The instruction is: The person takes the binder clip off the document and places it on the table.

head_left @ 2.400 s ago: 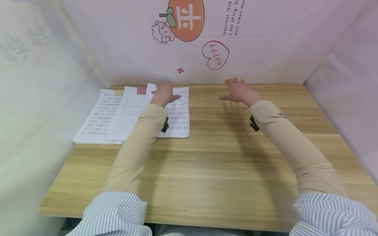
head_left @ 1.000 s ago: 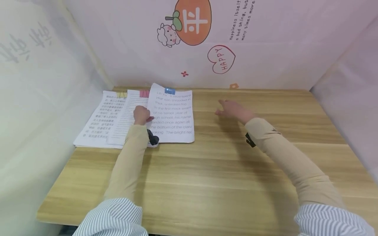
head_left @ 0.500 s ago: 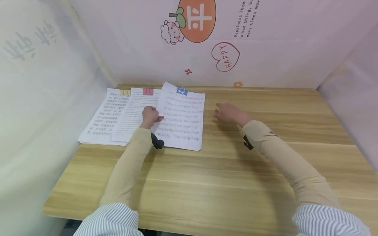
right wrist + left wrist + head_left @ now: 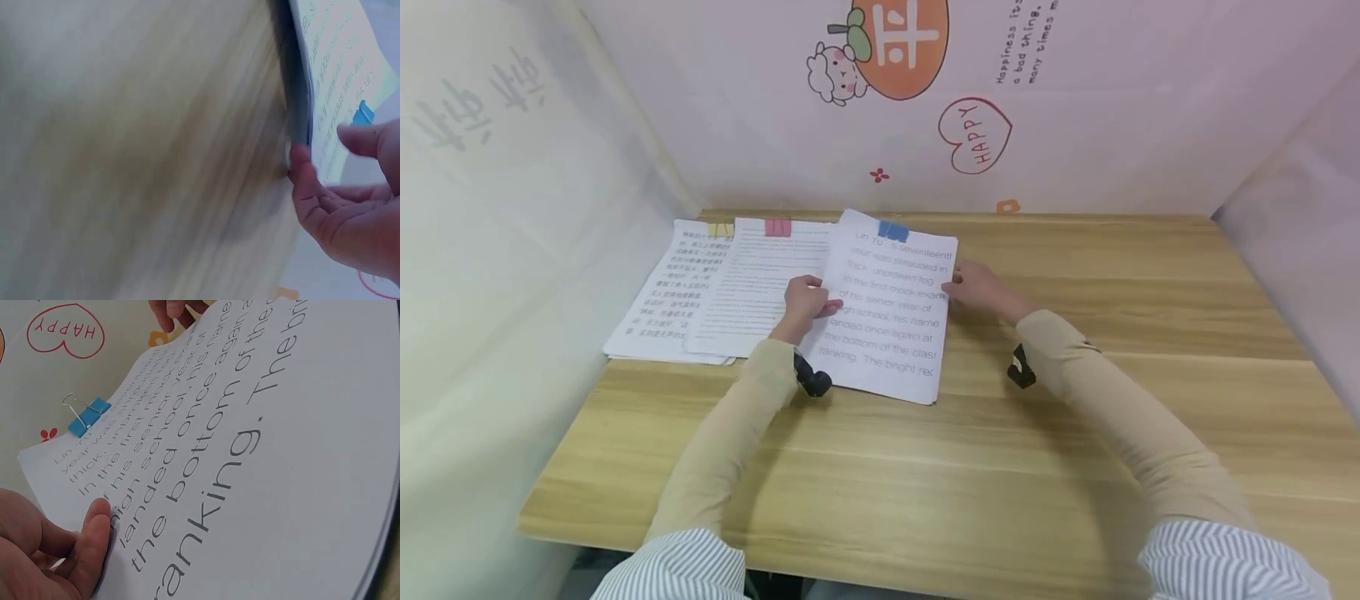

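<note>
the left hand (image 4: pixel 806 305) pinches the left edge of the blue-clipped paper stack (image 4: pixel 887 325), which partly covers the pink-clipped papers (image 4: pixel 752 287) on the bench (image 4: pixel 865 500). the right hand (image 4: pixel 987 289) is unclenched, fingertips at the right edge, thumb clear. this seems a two-handed pickup; next, that thumb needs to close down.

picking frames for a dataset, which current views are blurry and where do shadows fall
Right wrist view: grain of the table smears into streaky blur, colours washed out; left wrist view: large print on the blue-clipped stack is legible; head view: soft shadows fall on the table, inward of both tan sleeves.
</note>
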`<state>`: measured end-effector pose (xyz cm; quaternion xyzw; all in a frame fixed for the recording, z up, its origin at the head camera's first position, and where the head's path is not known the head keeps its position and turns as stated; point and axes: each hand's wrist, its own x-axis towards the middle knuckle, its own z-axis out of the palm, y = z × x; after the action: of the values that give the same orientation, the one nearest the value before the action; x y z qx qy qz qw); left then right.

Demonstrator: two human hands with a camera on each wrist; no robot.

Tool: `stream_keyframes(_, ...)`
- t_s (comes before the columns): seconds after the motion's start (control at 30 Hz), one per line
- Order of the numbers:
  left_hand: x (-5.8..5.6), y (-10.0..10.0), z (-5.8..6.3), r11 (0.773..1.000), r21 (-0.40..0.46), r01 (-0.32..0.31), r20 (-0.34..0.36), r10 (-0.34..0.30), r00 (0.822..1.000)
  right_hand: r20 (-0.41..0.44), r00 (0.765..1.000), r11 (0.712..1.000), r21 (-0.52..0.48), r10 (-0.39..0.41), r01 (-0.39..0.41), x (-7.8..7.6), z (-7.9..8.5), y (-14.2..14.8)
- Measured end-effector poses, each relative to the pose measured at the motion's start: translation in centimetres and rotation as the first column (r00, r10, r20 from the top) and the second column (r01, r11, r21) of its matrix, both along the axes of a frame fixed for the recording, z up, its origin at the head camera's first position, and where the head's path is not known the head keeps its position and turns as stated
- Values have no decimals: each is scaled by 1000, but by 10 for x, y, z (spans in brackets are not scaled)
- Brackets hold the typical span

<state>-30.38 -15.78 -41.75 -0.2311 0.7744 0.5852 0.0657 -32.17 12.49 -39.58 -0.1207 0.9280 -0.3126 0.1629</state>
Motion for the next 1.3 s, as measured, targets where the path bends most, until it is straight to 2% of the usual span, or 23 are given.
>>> stream_keyframes(0.1, 4, 5, 0, 1000, 9, 9, -8, -9, 1000, 42, 994, 990, -95, -104, 108, -1, -2, -1)
stream_keyframes(0.2, 8, 10, -1, 1000, 7, 24, -14, -24, 1000, 73, 975, 963, -156, -209, 218, -2, -4, 0)
stream_keyframes(0.37, 15, 19, 0, 998, 34, 45, -12, -45, 999, 50, 952, 936, -173, -302, 306, 0, -4, 11)
stream_keyframes(0.47, 19, 26, 0, 996, 70, 47, -14, -46, 999, 96, 937, 909, -227, -337, 350, 3, -2, 19)
stream_keyframes(0.53, 22, 31, 0, 994, 99, 55, -15, -54, 998, 173, 919, 870, -298, -356, 393, 5, -1, 24)
stream_keyframes(0.63, 28, 40, 0, 986, 150, 78, -9, -78, 997, 288, 880, 788, -400, -378, 469, 6, -2, 30)
stream_keyframes(0.7, 31, 46, 0, 980, 171, 105, 7, -108, 994, 330, 855, 740, -435, -400, 513, 6, -4, 35)
stream_keyframes(0.77, 35, 52, 1, 974, 182, 132, 20, -138, 990, 339, 839, 711, -448, -426, 542, 6, -7, 40)
stream_keyframes(0.9, 37, 58, 4, 969, 176, 172, 44, -183, 982, 313, 827, 695, -449, -467, 562, 9, -10, 49)
stream_keyframes(1.1, 37, 61, 7, 963, 185, 198, 55, -211, 976, 303, 821, 676, -466, -484, 571, 17, -8, 57)
stream_keyframes(1.3, 32, 62, 11, 957, 216, 193, 36, -206, 978, 288, 828, 698, -446, -481, 560, 25, -11, 61)
